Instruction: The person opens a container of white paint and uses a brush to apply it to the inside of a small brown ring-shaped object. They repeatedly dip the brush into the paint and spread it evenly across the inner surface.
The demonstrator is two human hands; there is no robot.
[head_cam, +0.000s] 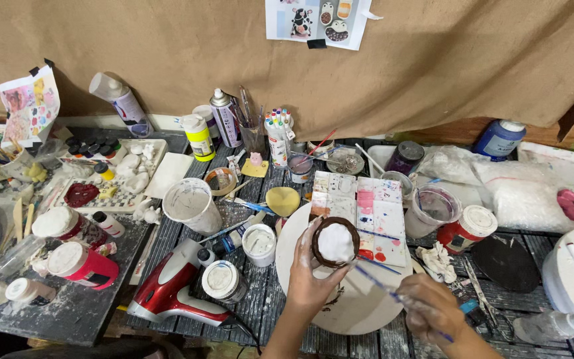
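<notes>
My left hand [310,276] holds up a small round clay piece [335,242], white in the middle with a dark brown rim, over a round white board [360,309]. My right hand [433,309] grips a thin blue-handled paintbrush [393,289]; the brush tip rests at the lower right edge of the piece. Both hands are smeared with white paint. Just behind the piece lies a white paint palette [367,213] with pink, red and blue wells.
A red hair dryer [171,286] lies at the left front, beside white-lidded jars [224,279] and a white cup [191,203]. Red paint jars [84,266] stand further left. Spray cans, markers and brushes line the back. A crumpled tissue [436,260] and a red jar [466,229] sit right.
</notes>
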